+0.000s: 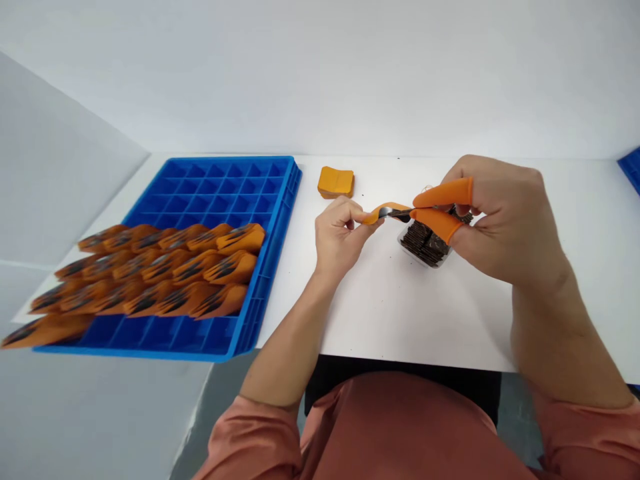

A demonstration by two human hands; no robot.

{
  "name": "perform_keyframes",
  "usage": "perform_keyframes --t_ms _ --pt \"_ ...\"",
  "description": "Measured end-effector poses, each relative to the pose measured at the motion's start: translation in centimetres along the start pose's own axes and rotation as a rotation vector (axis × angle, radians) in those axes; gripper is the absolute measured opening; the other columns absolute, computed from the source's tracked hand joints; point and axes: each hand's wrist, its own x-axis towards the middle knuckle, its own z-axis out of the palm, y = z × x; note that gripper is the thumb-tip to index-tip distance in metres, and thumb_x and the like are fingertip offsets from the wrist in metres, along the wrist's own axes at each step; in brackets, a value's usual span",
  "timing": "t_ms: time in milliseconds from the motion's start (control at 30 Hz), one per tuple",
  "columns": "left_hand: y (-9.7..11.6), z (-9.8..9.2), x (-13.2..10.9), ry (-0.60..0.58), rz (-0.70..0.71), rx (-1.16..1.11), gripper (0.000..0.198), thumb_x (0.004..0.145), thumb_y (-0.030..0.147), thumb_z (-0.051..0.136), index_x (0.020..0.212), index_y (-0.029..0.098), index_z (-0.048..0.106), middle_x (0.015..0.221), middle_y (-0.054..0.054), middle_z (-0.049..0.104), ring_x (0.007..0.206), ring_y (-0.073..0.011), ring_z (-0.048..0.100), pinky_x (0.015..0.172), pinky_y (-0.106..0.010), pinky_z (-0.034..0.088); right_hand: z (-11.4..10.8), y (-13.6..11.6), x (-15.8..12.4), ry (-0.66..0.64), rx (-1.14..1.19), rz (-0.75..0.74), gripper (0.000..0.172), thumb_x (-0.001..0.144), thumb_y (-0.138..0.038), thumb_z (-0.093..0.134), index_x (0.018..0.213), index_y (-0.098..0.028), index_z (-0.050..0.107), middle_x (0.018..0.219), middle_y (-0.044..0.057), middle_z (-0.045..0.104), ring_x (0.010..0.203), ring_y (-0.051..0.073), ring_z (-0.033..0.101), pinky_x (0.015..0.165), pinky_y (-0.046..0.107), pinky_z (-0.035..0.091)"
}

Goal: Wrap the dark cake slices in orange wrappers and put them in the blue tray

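My left hand (340, 233) pinches a small orange packet (390, 206) between thumb and fingers, above the white table. The packet bows open, and a shiny black inner side shows. At its right end my right hand (493, 217), with orange finger cots on thumb and index finger, is closed in a pinch. A dark brown thin piece (403, 215) shows at those fingertips, touching the packet's mouth; its full shape is hidden. Below the right hand stands a clear box (419, 257) with rows of dark brown thin pieces (425, 241), partly covered by the fingers.
A blue compartment tray (257, 293) stands at the left, with rows of orange packets (170, 267) with black showing at their ends. Behind my left hand lies a stack of flat orange packets (336, 181). Another blue container (633, 170) shows at the right edge.
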Motion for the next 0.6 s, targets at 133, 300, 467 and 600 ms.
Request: perform_keyframes --t_ms 133,300,467,600 --pt "0.1 0.0 -0.1 0.002 0.085 0.069 0.031 0.086 0.034 0.092 0.069 0.023 0.069 0.071 0.002 0.062 0.066 -0.0139 0.049 0.06 -0.032 0.034 0.9 0.4 -0.2 -0.021 -0.107 -0.021 0.018 0.096 -0.018 0.07 0.086 -0.027 0.082 0.081 0.004 0.066 0.07 0.021 0.058 0.058 0.039 0.035" --pt "0.1 -0.1 -0.1 -0.029 0.137 0.118 0.032 0.09 0.046 0.091 0.073 0.025 0.073 0.074 0.0 0.065 0.069 -0.016 0.053 0.06 -0.033 0.037 2.3 0.8 -0.5 -0.058 -0.165 -0.007 0.027 0.098 -0.024 0.069 0.072 -0.026 0.075 0.078 0.006 0.061 0.071 0.022 0.053 0.06 0.04 0.031" --pt "0.5 0.0 -0.2 -0.039 0.128 0.086 0.026 0.09 0.044 0.09 0.077 0.026 0.076 0.077 -0.001 0.067 0.073 -0.0162 0.057 0.06 -0.031 0.04 2.5 0.7 -0.5 -0.082 -0.164 -0.043 0.025 0.098 -0.022 0.066 0.077 -0.027 0.077 0.078 0.006 0.062 0.07 0.022 0.052 0.061 0.04 0.032" --pt "0.9 0.0 -0.1 -0.062 -0.043 -0.073 0.033 0.088 0.05 0.092 0.077 0.025 0.074 0.08 -0.001 0.067 0.076 -0.0164 0.06 0.061 -0.03 0.044 1.0 0.6 -0.4 -0.031 0.02 -0.047 0.017 0.097 -0.027 0.073 0.109 -0.033 0.084 0.089 0.004 0.069 0.071 0.021 0.055 0.063 0.04 0.042"
